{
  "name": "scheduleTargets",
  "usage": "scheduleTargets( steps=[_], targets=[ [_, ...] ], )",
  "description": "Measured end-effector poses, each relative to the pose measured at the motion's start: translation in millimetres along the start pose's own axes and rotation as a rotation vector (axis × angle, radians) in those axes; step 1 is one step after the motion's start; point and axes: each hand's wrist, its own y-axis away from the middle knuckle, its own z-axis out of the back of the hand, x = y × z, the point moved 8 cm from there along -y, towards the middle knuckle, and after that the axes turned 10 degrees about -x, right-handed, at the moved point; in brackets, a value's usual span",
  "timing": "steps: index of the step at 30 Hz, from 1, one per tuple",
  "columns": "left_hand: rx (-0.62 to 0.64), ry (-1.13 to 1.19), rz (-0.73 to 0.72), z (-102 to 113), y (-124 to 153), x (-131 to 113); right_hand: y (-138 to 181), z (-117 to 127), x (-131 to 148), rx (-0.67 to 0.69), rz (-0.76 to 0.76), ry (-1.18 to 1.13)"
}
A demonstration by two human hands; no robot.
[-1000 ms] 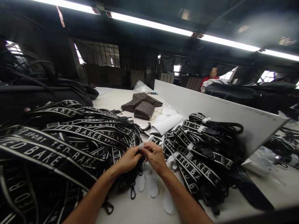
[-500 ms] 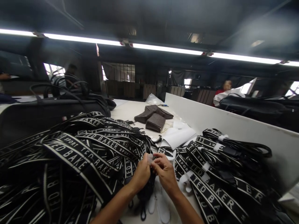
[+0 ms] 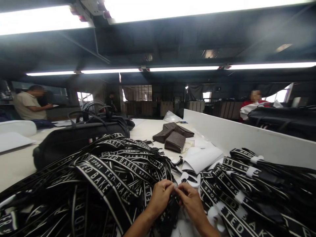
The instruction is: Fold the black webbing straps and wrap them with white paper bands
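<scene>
My left hand (image 3: 160, 196) and my right hand (image 3: 190, 201) meet at the bottom middle, fingertips pinched together on a folded black strap (image 3: 172, 207) with white lettering. What sits between the fingertips is too small to make out. To the left lies a big heap of loose black lettered straps (image 3: 103, 177). On the right lie several folded strap bundles (image 3: 247, 184) bound with white bands. White paper pieces (image 3: 184, 177) lie just beyond my hands.
A white divider board (image 3: 247, 138) runs along the right. Brown pouches (image 3: 174, 138) and white sheets (image 3: 202, 158) lie farther back, black bags (image 3: 74, 138) at the left. One person stands far left (image 3: 29, 105), another sits beyond the divider (image 3: 254, 102).
The view has tilted up, so my hands sit lower in the frame. They stay pinched together on the strap. A person at the far left has come into view.
</scene>
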Motion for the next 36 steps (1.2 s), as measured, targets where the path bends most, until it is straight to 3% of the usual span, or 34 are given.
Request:
scheduleTargets(
  steps=[5,9,14,21,30,33,36],
  targets=[
    [-0.063,0.132,0.120,4,-1,8,0,-2,7,-0.003,0.109,0.024],
    [-0.130,0.099,0.093,9,1,2,-1,-3,6,-0.012,0.048,-0.073],
    [-0.074,0.184,0.174,4,4,6,-4,-2,2,-0.051,-0.016,-0.121],
    [-0.128,-0.066,-0.074,10,7,-18,-2,-3,1,-0.129,-0.039,-0.133],
    [-0.102,-0.336,-0.367,-3,17,-27,3,1,16,-0.184,0.055,0.172],
    [-0.035,-0.268,-0.347,-4,15,-28,3,5,16,-0.195,0.063,0.158],
    [0.026,-0.101,-0.170,-3,7,-17,2,8,14,-0.202,0.042,0.094]
  ],
)
